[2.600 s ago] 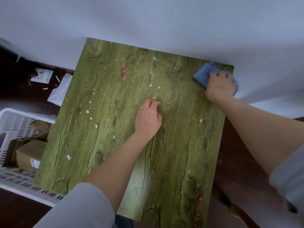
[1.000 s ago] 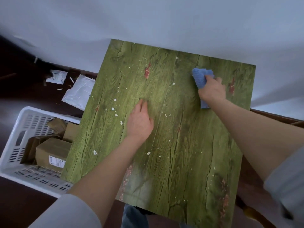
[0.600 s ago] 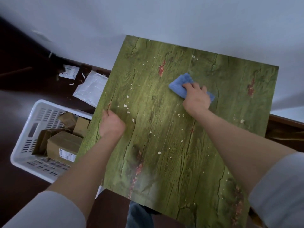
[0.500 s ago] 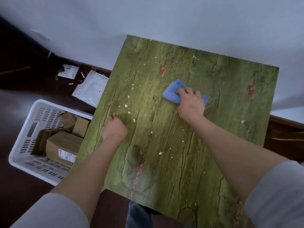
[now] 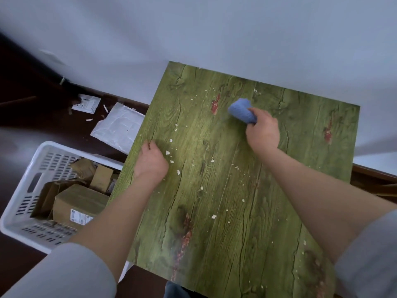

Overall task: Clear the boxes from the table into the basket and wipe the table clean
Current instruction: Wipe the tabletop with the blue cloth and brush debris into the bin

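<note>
The green wood-grain table [image 5: 290, 211] fills the middle of the view, scattered with small white crumbs [image 5: 178, 172] and a few red stains. My right hand [image 5: 262, 131] grips a bunched blue cloth [image 5: 241, 112] on the far middle of the top, beside a red stain [image 5: 215, 104]. My left hand [image 5: 150, 161] rests with curled fingers on the table by its left edge, holding nothing that I can see. On the floor to the left stands the white basket [image 5: 32, 164] with several brown cardboard boxes [image 5: 79, 202] inside it.
A white plastic mailer [image 5: 118, 126] and a small white packet [image 5: 86, 105] with paper scraps lie on the dark floor beyond the basket. A pale wall runs along the table's far edge. Dark wooden furniture [image 5: 376, 183] shows at the right.
My right hand has drawn the cloth from the far right corner leftwards to the middle and bunched it up. My left hand has slid from the centre to the left edge and curled.
</note>
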A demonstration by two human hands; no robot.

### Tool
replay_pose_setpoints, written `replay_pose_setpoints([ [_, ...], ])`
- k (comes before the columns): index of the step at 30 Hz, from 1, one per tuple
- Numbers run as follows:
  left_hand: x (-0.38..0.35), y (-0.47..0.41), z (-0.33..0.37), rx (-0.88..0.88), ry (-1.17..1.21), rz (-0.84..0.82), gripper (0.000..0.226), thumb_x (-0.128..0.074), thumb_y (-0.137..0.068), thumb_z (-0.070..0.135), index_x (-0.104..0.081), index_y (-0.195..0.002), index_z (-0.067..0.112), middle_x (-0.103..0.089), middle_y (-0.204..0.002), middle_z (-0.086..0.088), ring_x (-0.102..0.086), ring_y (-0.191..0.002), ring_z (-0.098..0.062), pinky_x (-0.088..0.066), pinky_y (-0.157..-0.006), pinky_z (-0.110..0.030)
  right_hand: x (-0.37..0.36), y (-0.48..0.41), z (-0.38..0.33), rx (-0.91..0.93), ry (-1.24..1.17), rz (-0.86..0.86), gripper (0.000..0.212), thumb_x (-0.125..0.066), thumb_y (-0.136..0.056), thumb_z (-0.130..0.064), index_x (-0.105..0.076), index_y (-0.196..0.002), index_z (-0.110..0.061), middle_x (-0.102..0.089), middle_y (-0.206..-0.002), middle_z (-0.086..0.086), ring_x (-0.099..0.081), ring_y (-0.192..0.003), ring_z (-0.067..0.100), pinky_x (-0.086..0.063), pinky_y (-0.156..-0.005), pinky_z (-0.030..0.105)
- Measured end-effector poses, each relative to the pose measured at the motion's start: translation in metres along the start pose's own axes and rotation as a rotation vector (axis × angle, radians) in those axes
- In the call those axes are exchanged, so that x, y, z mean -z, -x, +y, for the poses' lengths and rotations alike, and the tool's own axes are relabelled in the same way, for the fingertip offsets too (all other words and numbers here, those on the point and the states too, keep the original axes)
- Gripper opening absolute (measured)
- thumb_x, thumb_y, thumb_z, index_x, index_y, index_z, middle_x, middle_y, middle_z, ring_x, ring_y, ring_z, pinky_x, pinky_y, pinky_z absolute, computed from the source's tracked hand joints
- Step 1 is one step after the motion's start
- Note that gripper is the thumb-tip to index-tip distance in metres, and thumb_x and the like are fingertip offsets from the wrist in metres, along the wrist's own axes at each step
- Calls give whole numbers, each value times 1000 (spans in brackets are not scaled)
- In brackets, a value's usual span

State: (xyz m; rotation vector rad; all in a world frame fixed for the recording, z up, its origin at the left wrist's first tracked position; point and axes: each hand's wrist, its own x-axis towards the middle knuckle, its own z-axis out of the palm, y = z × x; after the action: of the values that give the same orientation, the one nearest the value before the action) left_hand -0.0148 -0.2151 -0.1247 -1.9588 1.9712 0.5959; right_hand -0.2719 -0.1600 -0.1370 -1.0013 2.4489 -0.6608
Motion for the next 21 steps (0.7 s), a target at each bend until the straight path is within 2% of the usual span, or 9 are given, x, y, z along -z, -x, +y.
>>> replay_pose_setpoints([
  [2, 3, -9, 5, -5, -2, -4, 62, -41, -89, 2, -21, -148, 9, -11, -158, -6, -23, -143, -28, -35, -109, -48, 5, -18, 0, -101, -71, 38, 49, -45, -89, -7, -50, -134, -26, -54, -132, 2, -50, -117, 30, -49, -90, 42],
  [5, 2, -16, 8, 19, -37, -27, 60, -40, -90, 3, -23, -147, 6, -12, -159, -6, -22, -143, -27, -34, -109, -47, 11, -41, 2, -148, -63, 95, 51, -42, -88, -6, -51, -134, -26, -55, -131, 4, -49, -117, 32, -49, -91, 42],
  [7, 0, -18, 7, 27, -93, -7, 55, -42, -90, 4, -30, -143, 5, -18, -157, -7, -31, -139, -28, -40, -102, -46, 13, -55, 1, -161, -28, 128, 51, -41, -90, -4, -49, -135, -26, -53, -133, 4, -44, -122, 31, -44, -93, 41],
  [10, -2, -22, 3, -8, -160, 83, 45, -43, -88, 2, -45, -133, 4, -37, -148, -10, -51, -121, -31, -50, -83, -42, 15, -73, -1, -174, 20, 159, 54, -42, -90, -1, -45, -138, -26, -49, -136, 4, -39, -124, 30, -40, -97, 43],
  [12, -3, -25, 1, -33, -162, 111, 42, -43, -87, 1, -50, -128, 4, -45, -143, -10, -57, -112, -31, -50, -73, -39, 12, -86, 0, -180, 48, 110, 56, -41, -89, -1, -43, -139, -25, -48, -138, 4, -37, -125, 32, -40, -96, 44],
  [15, -7, -27, 0, -30, -177, 143, 39, -44, -87, 2, -54, -125, 5, -48, -141, -8, -63, -97, -28, -44, -57, -33, 3, -102, 2, -182, 119, -85, 55, -42, -86, -8, -43, -138, -24, -49, -137, 8, -37, -127, 39, -40, -84, 42],
  [18, -12, -27, -2, -40, -190, 166, 37, -43, -87, 2, -55, -122, 5, -47, -143, -8, -64, -86, -27, -38, -52, -29, -5, -105, -4, -123, 196, -165, 54, -41, -86, -12, -42, -138, -27, -43, -144, 4, -35, -128, 40, -33, -99, 44],
  [21, -13, -27, -3, -44, -194, 176, 37, -42, -87, 2, -56, -121, 4, -45, -144, -8, -65, -84, -29, -38, -51, -28, -12, -94, -13, -31, 262, -194, 54, -41, -89, -11, -37, -140, -29, -36, -149, -2, -27, -132, 37, -35, -102, 48],
])
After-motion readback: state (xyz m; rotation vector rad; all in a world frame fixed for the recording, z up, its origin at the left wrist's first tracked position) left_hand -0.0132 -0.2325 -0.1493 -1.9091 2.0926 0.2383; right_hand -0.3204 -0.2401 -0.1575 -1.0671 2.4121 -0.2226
